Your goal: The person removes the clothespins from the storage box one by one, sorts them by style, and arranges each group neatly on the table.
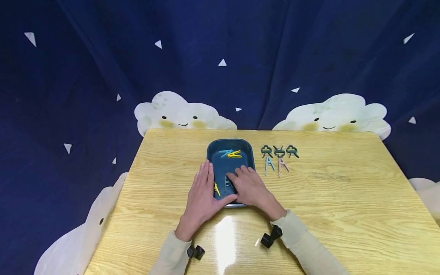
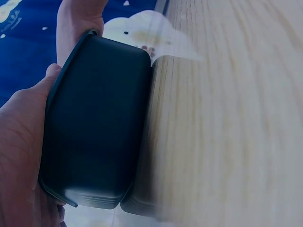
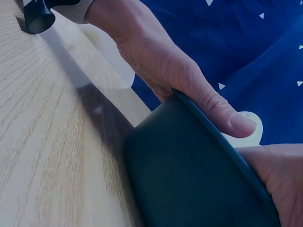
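Observation:
A dark teal tray (image 1: 231,143) stands on the table, holding several clothespins. My left hand (image 1: 203,193) lies along its left rim with long, straight fingers, the thumb stretched over the near end. In the left wrist view that hand touches the tray's outer edge. My right hand (image 1: 250,187) reaches over the right rim into the near right part, fingers bent downward. A grey-blue clothespin (image 1: 227,183) lies right by its fingertips; whether they pinch anything is hidden. One yellow clothespin (image 1: 217,189) is beside my left hand. Farther back lie a blue clothespin (image 1: 225,153) and another yellow clothespin (image 1: 235,154).
Right of the tray, three dark green cloud-shaped clips (image 1: 279,152) form a row on the wooden table (image 1: 330,214). Below them are a light blue clothespin (image 1: 269,165) and a pink clothespin (image 1: 282,166). A blue curtain (image 1: 192,57) hangs behind the table.

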Action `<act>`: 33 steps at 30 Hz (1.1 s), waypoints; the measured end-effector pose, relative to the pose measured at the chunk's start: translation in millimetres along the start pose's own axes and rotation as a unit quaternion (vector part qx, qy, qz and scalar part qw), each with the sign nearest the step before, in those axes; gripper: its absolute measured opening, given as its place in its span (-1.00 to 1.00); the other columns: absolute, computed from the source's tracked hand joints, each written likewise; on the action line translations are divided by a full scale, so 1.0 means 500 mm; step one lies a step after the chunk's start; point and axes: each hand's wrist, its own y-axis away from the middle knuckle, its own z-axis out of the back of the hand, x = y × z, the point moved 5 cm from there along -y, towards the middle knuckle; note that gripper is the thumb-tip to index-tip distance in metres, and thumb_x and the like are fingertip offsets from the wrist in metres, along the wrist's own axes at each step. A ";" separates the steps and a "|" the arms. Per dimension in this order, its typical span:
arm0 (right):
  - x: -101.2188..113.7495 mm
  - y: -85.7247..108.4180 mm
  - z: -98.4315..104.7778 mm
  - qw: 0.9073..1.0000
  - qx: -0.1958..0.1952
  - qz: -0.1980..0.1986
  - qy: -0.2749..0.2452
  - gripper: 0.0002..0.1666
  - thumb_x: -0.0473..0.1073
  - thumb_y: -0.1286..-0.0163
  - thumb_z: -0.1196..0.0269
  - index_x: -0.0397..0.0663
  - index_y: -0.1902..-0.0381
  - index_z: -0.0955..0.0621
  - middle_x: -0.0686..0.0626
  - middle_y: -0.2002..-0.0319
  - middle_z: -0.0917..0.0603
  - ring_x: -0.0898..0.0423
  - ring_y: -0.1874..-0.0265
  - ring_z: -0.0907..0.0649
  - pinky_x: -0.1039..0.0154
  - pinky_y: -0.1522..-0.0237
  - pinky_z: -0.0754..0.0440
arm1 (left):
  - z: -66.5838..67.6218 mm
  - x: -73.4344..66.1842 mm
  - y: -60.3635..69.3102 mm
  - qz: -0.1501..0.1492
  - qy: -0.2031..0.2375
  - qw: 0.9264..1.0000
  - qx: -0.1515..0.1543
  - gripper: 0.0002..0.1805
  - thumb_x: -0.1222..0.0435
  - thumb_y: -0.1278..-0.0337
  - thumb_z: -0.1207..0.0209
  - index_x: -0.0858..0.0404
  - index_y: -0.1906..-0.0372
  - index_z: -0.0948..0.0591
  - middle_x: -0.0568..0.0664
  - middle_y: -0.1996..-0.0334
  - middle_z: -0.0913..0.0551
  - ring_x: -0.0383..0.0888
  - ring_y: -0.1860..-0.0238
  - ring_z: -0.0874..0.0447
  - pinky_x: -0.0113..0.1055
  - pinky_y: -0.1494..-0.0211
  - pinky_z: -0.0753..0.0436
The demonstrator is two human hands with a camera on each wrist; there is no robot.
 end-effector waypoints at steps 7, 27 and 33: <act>-0.001 -0.002 0.004 1.000 -0.015 0.015 -0.016 -0.12 0.39 -0.15 -0.47 -0.15 -0.18 -0.68 -0.12 0.04 -0.67 -0.07 0.09 -0.52 0.04 0.03 -0.52 | 0.001 0.000 0.000 -0.004 0.002 1.000 -0.003 0.44 -0.62 -0.02 -0.04 0.34 -0.68 0.07 0.18 -0.70 0.09 0.08 -0.70 0.15 -0.03 -0.68 -0.02; -0.018 0.008 0.028 0.993 -0.065 0.032 -0.092 0.05 0.55 0.06 -0.48 -0.17 -0.10 -0.62 -0.07 0.08 -0.63 -0.01 0.16 -0.45 0.13 0.15 -0.41 | 0.004 -0.002 0.002 -0.005 0.009 1.000 -0.005 0.41 -0.61 -0.06 -0.02 0.35 -0.68 0.05 0.18 -0.70 0.08 0.09 -0.70 0.14 0.00 -0.68 -0.04; -0.026 0.018 0.039 0.992 -0.071 0.030 -0.105 0.05 0.53 0.07 -0.50 -0.16 -0.13 -0.62 -0.06 0.06 -0.63 0.02 0.17 -0.42 0.17 0.16 -0.36 | 0.004 -0.002 0.002 -0.005 0.011 1.000 -0.008 0.40 -0.61 -0.06 -0.02 0.36 -0.68 0.01 0.17 -0.70 0.07 0.09 -0.70 0.12 -0.01 -0.68 -0.06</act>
